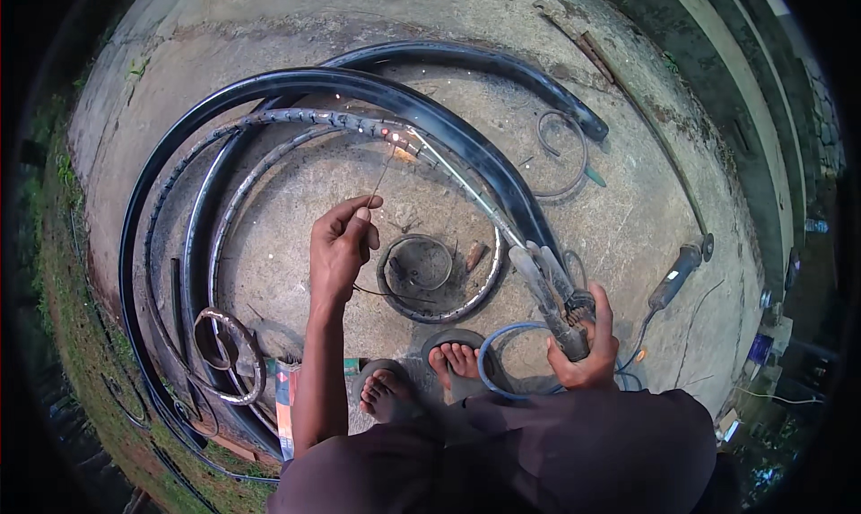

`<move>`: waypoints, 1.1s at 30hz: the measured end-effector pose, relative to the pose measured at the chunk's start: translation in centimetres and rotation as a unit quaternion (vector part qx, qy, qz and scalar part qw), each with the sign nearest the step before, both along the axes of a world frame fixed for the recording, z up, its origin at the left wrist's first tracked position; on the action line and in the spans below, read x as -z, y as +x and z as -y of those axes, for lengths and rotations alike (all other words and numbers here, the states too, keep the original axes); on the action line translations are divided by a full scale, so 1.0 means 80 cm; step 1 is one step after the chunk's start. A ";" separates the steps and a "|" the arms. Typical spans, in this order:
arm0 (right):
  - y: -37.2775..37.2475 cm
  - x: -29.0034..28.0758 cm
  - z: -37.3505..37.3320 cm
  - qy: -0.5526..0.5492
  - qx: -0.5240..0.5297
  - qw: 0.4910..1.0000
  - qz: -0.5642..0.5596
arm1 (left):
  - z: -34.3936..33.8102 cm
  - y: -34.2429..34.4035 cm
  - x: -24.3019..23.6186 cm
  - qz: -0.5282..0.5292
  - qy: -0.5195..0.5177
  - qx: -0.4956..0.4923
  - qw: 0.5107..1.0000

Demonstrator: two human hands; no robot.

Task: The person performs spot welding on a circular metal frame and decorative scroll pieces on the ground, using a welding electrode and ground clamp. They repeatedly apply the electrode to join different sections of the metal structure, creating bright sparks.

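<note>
My right hand (587, 339) is closed round the handle of a welding electrode holder (549, 290). A long pale rod (462, 182) sticks out of its jaws, and its far tip meets a notched, curved metal bar (332, 119), where an orange glow, sparks and thin smoke show. Between thumb and fingers, my left hand (345, 240) pinches a thin wire (387, 169) whose upper end points at the glowing spot. A thin strand also runs out below that hand toward a small round dish (421, 263); whether it is the same wire I cannot tell.
Wide black curved strips (296, 82) arch around the work on concrete (296, 21). An angle grinder (677, 276) lies at the right, below a long thin rod (655, 128). A blue cable (489, 352) loops near my sandalled feet (457, 361). Grass (67, 290) borders the left.
</note>
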State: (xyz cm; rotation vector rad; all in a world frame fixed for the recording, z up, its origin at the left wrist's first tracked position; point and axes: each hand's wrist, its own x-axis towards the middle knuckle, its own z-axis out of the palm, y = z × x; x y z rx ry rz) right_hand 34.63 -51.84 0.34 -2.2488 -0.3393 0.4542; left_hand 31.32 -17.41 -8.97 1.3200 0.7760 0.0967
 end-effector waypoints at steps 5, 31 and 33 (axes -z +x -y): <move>0.000 -0.007 -0.008 0.002 0.004 1.000 -0.027 | -0.003 0.003 -0.013 -0.017 -0.011 0.001 1.000; -0.009 -0.007 0.004 0.016 0.101 0.993 -0.051 | 0.019 0.005 -0.018 -0.001 0.034 -0.014 0.999; -0.008 -0.007 0.008 0.006 0.068 0.997 -0.046 | 0.016 0.002 -0.016 -0.013 0.041 -0.011 0.999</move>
